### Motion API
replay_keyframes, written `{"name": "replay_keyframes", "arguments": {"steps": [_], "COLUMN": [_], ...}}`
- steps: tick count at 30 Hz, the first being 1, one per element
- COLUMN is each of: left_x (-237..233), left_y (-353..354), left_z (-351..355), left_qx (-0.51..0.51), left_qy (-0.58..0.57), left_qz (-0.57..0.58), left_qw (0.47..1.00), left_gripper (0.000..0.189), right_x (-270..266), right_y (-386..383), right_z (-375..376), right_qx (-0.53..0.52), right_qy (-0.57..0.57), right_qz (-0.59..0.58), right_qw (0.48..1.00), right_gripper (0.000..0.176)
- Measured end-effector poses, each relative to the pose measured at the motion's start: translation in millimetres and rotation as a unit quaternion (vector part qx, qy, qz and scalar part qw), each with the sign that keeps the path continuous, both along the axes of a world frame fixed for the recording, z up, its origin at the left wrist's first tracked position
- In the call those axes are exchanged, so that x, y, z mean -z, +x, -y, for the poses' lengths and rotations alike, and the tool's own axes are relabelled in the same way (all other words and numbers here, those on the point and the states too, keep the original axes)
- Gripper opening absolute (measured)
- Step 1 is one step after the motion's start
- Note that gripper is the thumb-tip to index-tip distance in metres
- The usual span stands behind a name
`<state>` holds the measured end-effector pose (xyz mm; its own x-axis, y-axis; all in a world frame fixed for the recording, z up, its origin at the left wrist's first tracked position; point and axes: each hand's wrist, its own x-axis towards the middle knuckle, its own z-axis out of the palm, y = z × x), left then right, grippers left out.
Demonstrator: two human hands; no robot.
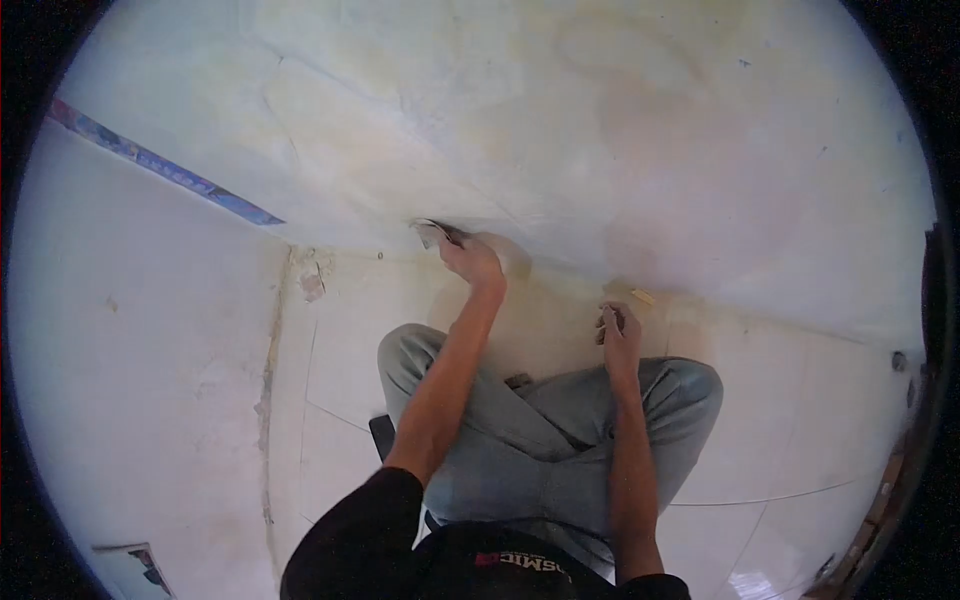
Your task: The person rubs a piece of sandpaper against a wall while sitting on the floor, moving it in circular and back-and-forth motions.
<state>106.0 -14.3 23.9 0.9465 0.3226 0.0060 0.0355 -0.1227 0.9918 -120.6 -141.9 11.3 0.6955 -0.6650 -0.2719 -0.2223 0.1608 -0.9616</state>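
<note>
My left hand [473, 262] reaches forward to the foot of the pale wall [420, 130]. Its fingers are closed on a thin, bent grey sheet that looks like sandpaper [431, 234], held against the wall's low part. My right hand [618, 326] hangs over my right knee, its dusty fingers loosely curled; I see nothing in them, though the palm is hidden. Just beyond that hand, a small yellowish strip [643, 296] lies near the wall's base.
I sit cross-legged on a pale tiled floor [740, 420]. Another wall [150, 330] rises on the left, with a blue printed strip [170, 172] near the corner. Flaky debris [313, 283] lies in that corner. A dark object [382, 437] is beside my left leg.
</note>
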Motion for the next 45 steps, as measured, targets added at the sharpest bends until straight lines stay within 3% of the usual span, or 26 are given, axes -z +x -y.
{"name": "replay_keyframes", "arguments": {"steps": [1, 3, 6, 10, 12, 16, 19, 20, 22, 25, 28, 29, 31, 32, 34, 36, 39, 41, 43, 45], "left_x": [-12, -33, -48, -40, -31, -31, -31, -30, -29, -62, -27, -35, -52, -50, -38, -22, -30, -20, -18, -21], "left_y": [-17, -54, -37, -21, -50, -27, 0, -8, -30, -81, -41, -29, -9, -13, -31, -64, -81, -47, -9, -20], "left_z": [4, 17, 13, 4, 3, 2, -10, -10, -9, 21, 11, 4, -13, -12, -6, 11, 30, 17, -10, -3], "left_qx": [-0.004, 0.025, 0.011, -0.021, 0.070, 0.031, -0.019, -0.017, 0.056, 0.111, 0.015, 0.018, 0.018, 0.019, 0.056, 0.107, 0.089, 0.036, 0.029, 0.066], "left_qy": [-0.004, 0.148, 0.053, 0.018, 0.158, 0.137, 0.039, 0.039, 0.161, 0.071, 0.152, 0.148, -0.058, -0.057, 0.055, 0.123, 0.146, 0.103, 0.047, 0.074], "left_qz": [0.000, 0.119, 0.054, 0.031, 0.134, 0.117, 0.116, 0.116, 0.075, 0.128, 0.183, 0.182, 0.029, 0.027, 0.033, 0.141, 0.133, 0.130, -0.047, -0.014], "left_qw": [1.000, 0.982, 0.997, 0.999, 0.976, 0.983, 0.992, 0.992, 0.983, 0.983, 0.971, 0.972, 0.998, 0.998, 0.996, 0.977, 0.976, 0.985, 0.997, 0.995], "left_gripper": [0.048, 0.048, 0.049, 0.051, 0.054, 0.057, 0.064, 0.064, 0.063, 0.059, 0.055, 0.055, 0.054, 0.054, 0.050, 0.051, 0.051, 0.049, 0.046, 0.045], "right_x": [-1, -3, 0, -4, -3, 1, -2, -2, -1, 10, 5, 1, -5, -6, 0, 5, 9, 11, 2, -2], "right_y": [-2, 4, 4, 2, 4, -2, 1, 2, 10, 13, 3, 0, 2, 3, 8, 12, 10, 3, 0, 2], "right_z": [1, 2, 4, 5, 2, -1, 3, 4, 7, 0, -2, -1, 4, 4, 6, 3, -1, -2, 3, 9], "right_qx": [0.005, 0.014, 0.000, -0.002, 0.010, -0.009, 0.008, 0.024, 0.031, 0.021, 0.001, -0.001, 0.011, 0.019, 0.022, 0.019, -0.013, -0.006, 0.014, 0.025], "right_qy": [0.013, 0.024, 0.004, 0.003, 0.018, 0.001, 0.007, 0.013, 0.004, 0.003, -0.002, -0.005, 0.000, 0.009, 0.002, -0.007, -0.022, -0.005, -0.010, -0.009], "right_qz": [-0.016, -0.020, 0.015, -0.009, -0.019, -0.012, -0.019, -0.009, -0.002, 0.003, -0.011, -0.013, -0.003, 0.007, 0.006, 0.005, -0.003, -0.016, -0.013, -0.004], "right_qw": [1.000, 0.999, 1.000, 1.000, 1.000, 1.000, 1.000, 1.000, 1.000, 1.000, 1.000, 1.000, 1.000, 1.000, 1.000, 1.000, 1.000, 1.000, 1.000, 1.000], "right_gripper": [0.020, 0.021, 0.023, 0.024, 0.024, 0.024, 0.024, 0.024, 0.024, 0.023, 0.022, 0.022, 0.022, 0.022, 0.022, 0.022, 0.022, 0.022, 0.023, 0.023]}}
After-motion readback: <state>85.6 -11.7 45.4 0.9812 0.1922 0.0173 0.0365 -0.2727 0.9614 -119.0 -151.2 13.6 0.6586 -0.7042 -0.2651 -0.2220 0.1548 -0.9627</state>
